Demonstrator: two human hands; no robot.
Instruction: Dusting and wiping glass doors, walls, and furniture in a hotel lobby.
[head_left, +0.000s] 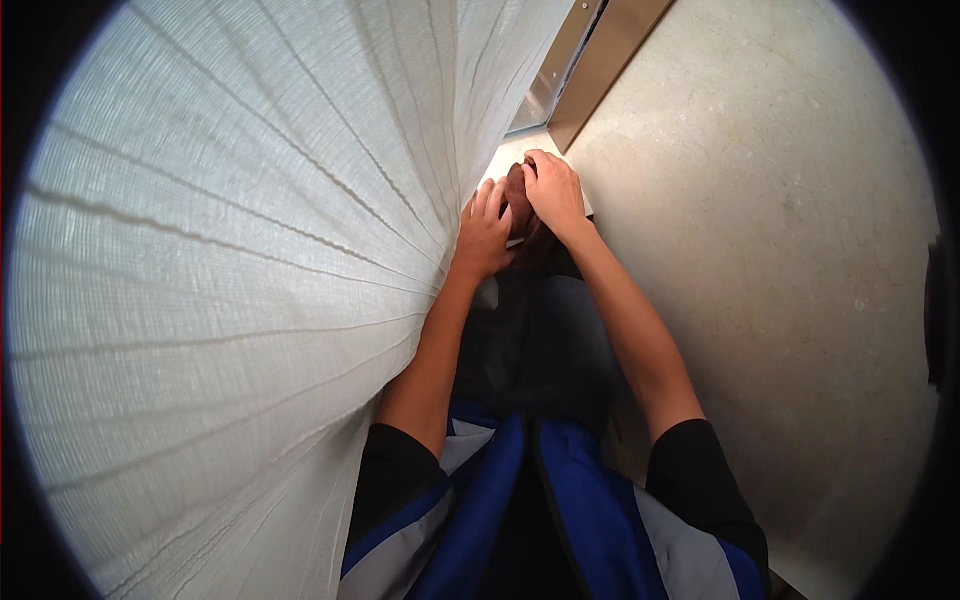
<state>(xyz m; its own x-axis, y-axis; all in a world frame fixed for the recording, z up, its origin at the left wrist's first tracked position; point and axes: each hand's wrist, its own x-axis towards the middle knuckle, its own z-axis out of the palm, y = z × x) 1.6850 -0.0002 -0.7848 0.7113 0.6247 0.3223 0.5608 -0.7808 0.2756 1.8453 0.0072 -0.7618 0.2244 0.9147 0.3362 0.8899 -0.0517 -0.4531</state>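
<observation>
A bunched brown cloth (519, 199) lies between my two hands, above a pale ledge (507, 156) beside a window or glass door. My right hand (556, 189) grips it from the right, its fingers curled over the top. From the left, my left hand (486, 234) holds the cloth's near side with the fingers close together; part of that grip is hidden. More of the cloth hangs down towards my dark trousers (532, 345). Close against my left hand and forearm is a white sheer curtain (262, 247).
A beige stone-look wall (765, 247) rises close on my right. Ahead stands a brown frame (611, 71) with a glass pane (536, 105) next to it. The curtain fills my whole left side. A dark object (934, 315) shows at the far right rim.
</observation>
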